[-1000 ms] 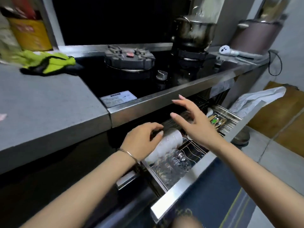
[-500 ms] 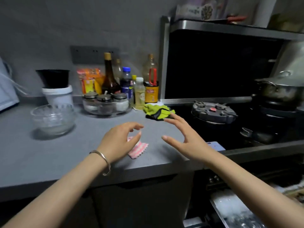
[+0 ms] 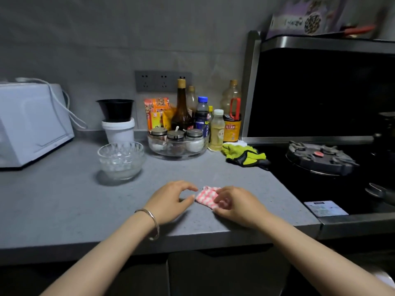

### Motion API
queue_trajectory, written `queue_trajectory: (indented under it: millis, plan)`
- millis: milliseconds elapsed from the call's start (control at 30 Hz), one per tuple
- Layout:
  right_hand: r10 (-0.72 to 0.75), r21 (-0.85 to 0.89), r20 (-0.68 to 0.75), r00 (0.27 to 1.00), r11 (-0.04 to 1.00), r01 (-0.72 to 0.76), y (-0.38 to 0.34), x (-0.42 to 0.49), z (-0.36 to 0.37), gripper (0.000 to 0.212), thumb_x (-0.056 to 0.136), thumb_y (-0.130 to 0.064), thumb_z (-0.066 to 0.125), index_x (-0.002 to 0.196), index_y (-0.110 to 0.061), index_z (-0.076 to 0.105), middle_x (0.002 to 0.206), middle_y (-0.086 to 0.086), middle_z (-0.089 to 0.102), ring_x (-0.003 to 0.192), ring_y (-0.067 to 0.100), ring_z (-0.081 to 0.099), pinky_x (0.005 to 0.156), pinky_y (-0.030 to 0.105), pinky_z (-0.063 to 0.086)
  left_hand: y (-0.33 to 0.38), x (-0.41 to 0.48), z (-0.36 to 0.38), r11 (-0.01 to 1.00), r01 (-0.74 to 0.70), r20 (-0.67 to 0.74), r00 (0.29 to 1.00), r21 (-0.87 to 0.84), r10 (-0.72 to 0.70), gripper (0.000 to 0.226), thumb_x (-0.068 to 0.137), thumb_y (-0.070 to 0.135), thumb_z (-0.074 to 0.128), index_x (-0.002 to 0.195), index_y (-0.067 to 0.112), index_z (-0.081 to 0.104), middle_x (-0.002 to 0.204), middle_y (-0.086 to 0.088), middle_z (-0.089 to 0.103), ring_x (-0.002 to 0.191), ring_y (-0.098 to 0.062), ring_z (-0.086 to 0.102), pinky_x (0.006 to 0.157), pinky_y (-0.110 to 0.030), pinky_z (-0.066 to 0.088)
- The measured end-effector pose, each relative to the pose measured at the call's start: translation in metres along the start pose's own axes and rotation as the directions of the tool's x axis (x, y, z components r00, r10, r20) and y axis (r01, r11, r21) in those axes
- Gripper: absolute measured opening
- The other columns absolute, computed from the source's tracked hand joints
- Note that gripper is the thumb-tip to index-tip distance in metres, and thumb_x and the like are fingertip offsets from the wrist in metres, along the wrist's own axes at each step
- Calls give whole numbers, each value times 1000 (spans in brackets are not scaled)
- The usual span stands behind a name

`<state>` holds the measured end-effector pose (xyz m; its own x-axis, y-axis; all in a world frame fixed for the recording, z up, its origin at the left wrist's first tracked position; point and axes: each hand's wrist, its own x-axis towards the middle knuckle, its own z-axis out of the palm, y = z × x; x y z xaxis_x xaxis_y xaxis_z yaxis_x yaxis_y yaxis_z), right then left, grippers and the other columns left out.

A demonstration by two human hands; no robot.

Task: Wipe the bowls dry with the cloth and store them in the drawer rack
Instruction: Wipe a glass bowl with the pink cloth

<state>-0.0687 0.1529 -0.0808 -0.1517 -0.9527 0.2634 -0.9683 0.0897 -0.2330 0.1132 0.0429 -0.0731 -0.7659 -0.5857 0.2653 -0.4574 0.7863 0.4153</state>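
Note:
A pink-and-white checked cloth (image 3: 205, 195) lies folded on the grey counter (image 3: 64, 206) near its front edge. My right hand (image 3: 239, 205) rests on the cloth's right side, fingers curled over it and pinching it. Just left of the cloth, my left hand (image 3: 171, 199) rests on the counter with curved fingers, its thumb tip at the cloth's edge, holding nothing. A clear cut-glass bowl (image 3: 120, 160) stands upright farther back on the left, apart from both hands. The drawer rack is out of view.
A white appliance (image 3: 32, 122) fills the back left. Behind the bowl, a black bowl sits on a white tub (image 3: 118, 130). Bottles and a glass dish of spice jars (image 3: 177, 145) line the wall. A green glove (image 3: 243, 155) lies beside the black stove (image 3: 320, 157).
My view swung from the open drawer up to the counter. Both hands came down onto the counter, and my right hand took hold of the checked cloth.

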Motion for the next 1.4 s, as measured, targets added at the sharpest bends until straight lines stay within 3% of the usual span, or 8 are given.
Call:
queue_trajectory:
  millis: [133, 300, 500, 700, 933, 1133, 1267, 1400]
  plan:
    - [84, 90, -5, 996, 992, -84, 1, 11, 0, 14, 83, -29, 64, 77, -20, 73, 99, 1, 73, 90, 19, 65, 77, 31, 50, -4, 4, 1, 994, 2, 4, 1000, -108, -1, 34, 93, 32, 57, 127, 27, 56, 127, 9, 55, 116, -9, 50, 95, -21, 39]
    - [182, 663, 78, 980, 725, -187, -18, 28, -25, 22, 94, -8, 52, 75, -11, 63, 76, 13, 65, 68, 19, 61, 60, 19, 46, -13, 9, -7, 953, -25, -27, 999, -303, 17, 41, 83, 37, 69, 121, 32, 56, 120, 15, 55, 107, 2, 51, 88, -7, 35]
    - [99, 869, 303, 948, 378, -318, -52, 50, -45, 27, 97, -19, 38, 90, -5, 60, 80, 9, 59, 77, 21, 55, 73, 30, 46, -17, 11, -48, 662, -47, -165, 979, -748, -117, 10, 87, 9, 64, 84, 17, 67, 72, 11, 68, 66, 4, 59, 65, -13, 47]
    - [-152, 865, 490, 859, -40, -500, -90, 72, -28, 57, 64, -59, 74, 93, -10, 75, 97, 11, 70, 88, 23, 68, 82, 38, 54, -32, 9, -92, 688, -26, -192, 967, -725, -166, 8, 83, 21, 70, 91, 21, 71, 83, 13, 72, 75, 6, 65, 66, -10, 48]
    - [-300, 852, 501, 812, 9, -523, -125, 98, -10, 30, 79, 8, 60, 108, -2, 60, 102, 14, 70, 88, 23, 69, 77, 32, 57, -76, 16, -118, 772, 112, -154, 952, -626, -264, 6, 85, 28, 67, 89, 26, 71, 91, 13, 69, 87, -2, 62, 71, -10, 49]
    - [-236, 853, 510, 827, 17, -521, -136, 116, -2, 28, 89, -25, 59, 110, -7, 61, 105, 14, 70, 89, 24, 68, 80, 36, 56, -102, 23, -121, 748, 147, -135, 943, -647, -303, 7, 84, 33, 68, 89, 29, 72, 99, 8, 71, 96, -11, 63, 84, -23, 51]
    - [-298, 874, 477, 827, 55, -483, -134, 120, -4, 28, 82, 13, 54, 104, -2, 60, 99, 16, 70, 86, 25, 69, 76, 34, 58, -105, 32, -119, 758, 151, -146, 939, -635, -310, 17, 85, 35, 67, 97, 24, 73, 100, 9, 70, 92, -6, 61, 73, -14, 46]
    - [-324, 884, 453, 831, 40, -466, -131, 120, -4, 37, 69, 8, 60, 104, -5, 60, 88, 10, 71, 80, 20, 68, 76, 32, 58, -103, 41, -115, 754, 162, -135, 939, -637, -316, 17, 91, 38, 57, 101, 28, 68, 96, 15, 65, 93, -6, 59, 72, -15, 46]
